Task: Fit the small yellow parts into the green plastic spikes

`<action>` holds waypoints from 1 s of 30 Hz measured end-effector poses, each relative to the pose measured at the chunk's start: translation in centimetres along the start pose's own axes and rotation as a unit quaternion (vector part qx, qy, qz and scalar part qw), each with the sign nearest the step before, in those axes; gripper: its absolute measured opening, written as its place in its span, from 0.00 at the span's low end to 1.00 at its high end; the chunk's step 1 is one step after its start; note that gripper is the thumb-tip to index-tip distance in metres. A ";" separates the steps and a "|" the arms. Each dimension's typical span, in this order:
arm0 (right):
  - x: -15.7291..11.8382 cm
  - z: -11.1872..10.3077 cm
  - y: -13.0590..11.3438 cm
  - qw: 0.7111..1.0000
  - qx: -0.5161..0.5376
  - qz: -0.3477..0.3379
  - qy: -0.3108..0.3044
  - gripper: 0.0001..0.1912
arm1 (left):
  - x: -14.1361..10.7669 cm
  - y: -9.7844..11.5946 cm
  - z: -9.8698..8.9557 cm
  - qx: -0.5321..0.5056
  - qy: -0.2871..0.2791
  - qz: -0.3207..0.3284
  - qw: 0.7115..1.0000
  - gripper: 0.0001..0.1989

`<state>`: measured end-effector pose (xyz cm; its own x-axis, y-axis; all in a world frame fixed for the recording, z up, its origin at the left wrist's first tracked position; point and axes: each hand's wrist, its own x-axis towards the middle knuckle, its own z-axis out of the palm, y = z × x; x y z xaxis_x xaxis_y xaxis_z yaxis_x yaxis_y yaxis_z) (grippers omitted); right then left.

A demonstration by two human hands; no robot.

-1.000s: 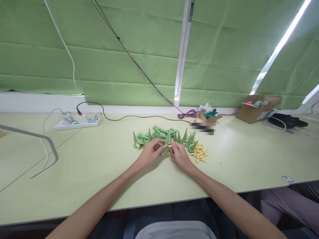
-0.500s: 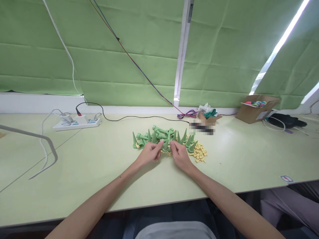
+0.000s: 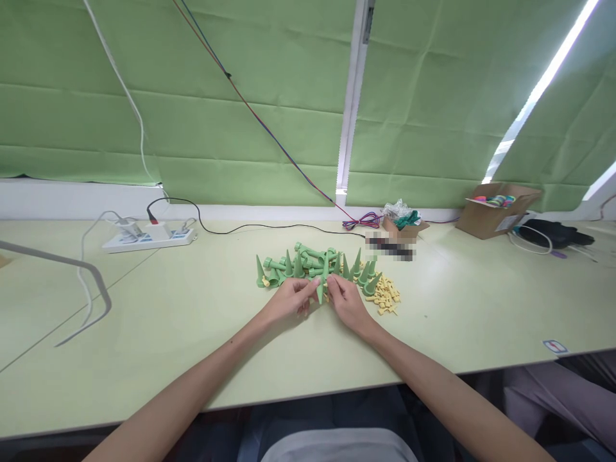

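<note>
My left hand (image 3: 290, 298) is closed, thumb and fingers pinching a green plant watering spike (image 3: 320, 292), whose tip points down towards me. Close beside the spike, my right hand (image 3: 347, 300) is closed in a pinch at its right side. What sits between those fingertips is too small to make out. Behind both hands lies a pile of green watering spikes (image 3: 308, 252), some on their sides and several standing point up. Small yellow valve-like parts (image 3: 385, 294) form a heap to the right of my right hand.
A white power strip (image 3: 149, 240) lies at the back left, with a black cable running along the table. A grey bent bar (image 3: 99, 282) crosses the left side. Cardboard boxes (image 3: 491, 218) stand at the back right. Another person's leg (image 3: 558, 398) shows below the table edge.
The green spike between my hands has turned so that its tip now points down towards me. My left hand has shifted slightly; my right hand stays nearly in place.
</note>
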<state>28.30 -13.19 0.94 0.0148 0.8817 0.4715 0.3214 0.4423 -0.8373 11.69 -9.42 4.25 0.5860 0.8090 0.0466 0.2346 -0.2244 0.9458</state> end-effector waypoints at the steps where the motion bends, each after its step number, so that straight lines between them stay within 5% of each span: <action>1: 0.0 0.0 0.1 1.000 0.013 0.008 0.000 0.22 | 0.0 -0.1 0.0 0.011 0.002 0.012 1.000 0.27; 15: 0.3 0.4 0.7 0.988 0.126 0.089 0.000 0.26 | -0.2 0.3 0.4 0.157 0.074 0.108 0.979 0.18; 22: 0.4 0.4 -0.4 0.957 0.245 0.155 -0.028 0.28 | -0.1 -0.2 0.5 0.173 0.091 0.161 0.967 0.14; 30: 0.5 0.2 -0.7 0.953 0.256 0.156 -0.031 0.27 | -0.2 -0.3 0.5 0.178 0.097 0.217 0.955 0.14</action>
<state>27.91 -13.07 1.73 -0.0273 0.9846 0.1724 -0.1946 0.1640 -0.9671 11.92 -9.82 3.81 0.5416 0.6757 0.5001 0.2716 -0.7037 0.6566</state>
